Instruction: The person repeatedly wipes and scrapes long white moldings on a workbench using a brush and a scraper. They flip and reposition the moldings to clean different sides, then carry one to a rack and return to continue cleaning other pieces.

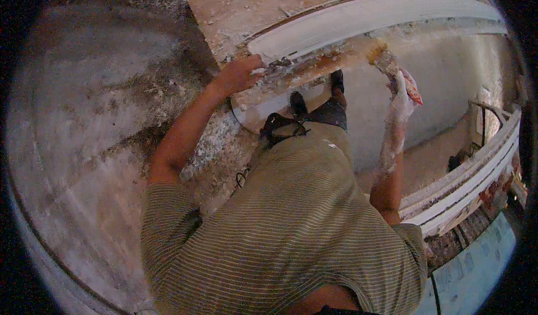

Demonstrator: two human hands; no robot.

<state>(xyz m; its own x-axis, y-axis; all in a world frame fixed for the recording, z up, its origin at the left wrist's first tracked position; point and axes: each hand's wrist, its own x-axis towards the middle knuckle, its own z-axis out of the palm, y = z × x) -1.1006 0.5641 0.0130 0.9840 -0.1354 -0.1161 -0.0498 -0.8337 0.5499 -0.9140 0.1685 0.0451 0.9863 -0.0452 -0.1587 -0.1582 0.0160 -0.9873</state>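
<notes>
My right hand [402, 99], dusted white, is closed around the handle of a paintbrush [385, 63]. The brush's yellowish bristles point up and left, close to the bench's near edge. A red and white piece, perhaps part of the handle, shows beside my fingers. On the left, my left hand [241, 73] rests at the bench edge by the end of a long white moulding strip [358, 21]. Its fingers are curled, and what they hold, if anything, is hidden. The strip lies along the worktop and has a smooth white face.
Crumbs and flakes litter the tan worktop [235, 12] and its near ledge [319, 68]. More long white mouldings [465, 197] lie stacked at the right, above a pale blue panel [476, 264]. A stained grey floor [101, 107] spreads at the left. My feet are under the bench edge.
</notes>
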